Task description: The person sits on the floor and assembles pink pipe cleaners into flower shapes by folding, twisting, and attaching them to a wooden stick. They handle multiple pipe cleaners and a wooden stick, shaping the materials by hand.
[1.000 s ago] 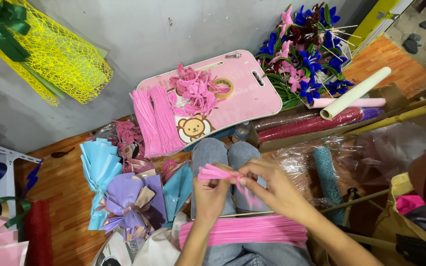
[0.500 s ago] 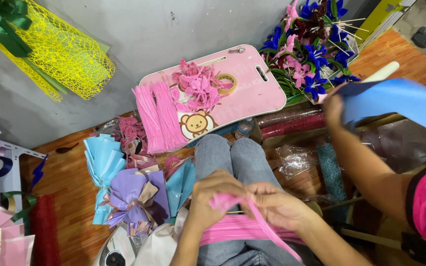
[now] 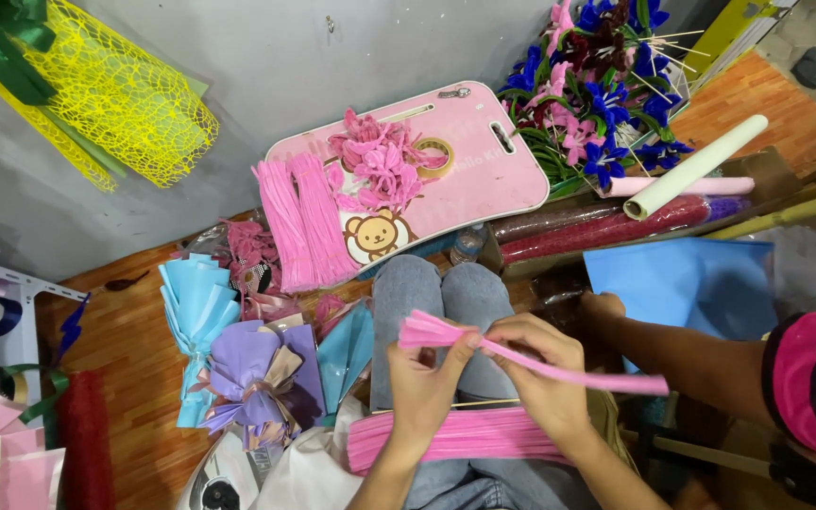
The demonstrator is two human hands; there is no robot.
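Note:
My left hand [image 3: 424,382] and my right hand [image 3: 542,370] together pinch a small bunch of pink pipe-cleaner strips [image 3: 606,380] above my knees [image 3: 436,293]. The bunch's short end fans out to the left of my left thumb, and its long tail runs right past my right hand. A thicker bundle of the same pink strips [image 3: 455,439] lies across my lap under both hands, with a thin wooden stick just above it.
A pink lap tray [image 3: 498,179] ahead holds pink strips [image 3: 299,222], finished pink flowers [image 3: 380,165] and a tape roll [image 3: 436,156]. Blue and pink flowers [image 3: 597,85] stand behind it. Wrapped bouquets [image 3: 238,364] lie left. Another person's arm [image 3: 682,354] lays a blue sheet [image 3: 701,283] at right.
My hands have lifted the pink bunch off my lap and stretched it out sideways. The other person's arm has lowered the blue sheet from mid-air down beside my knees.

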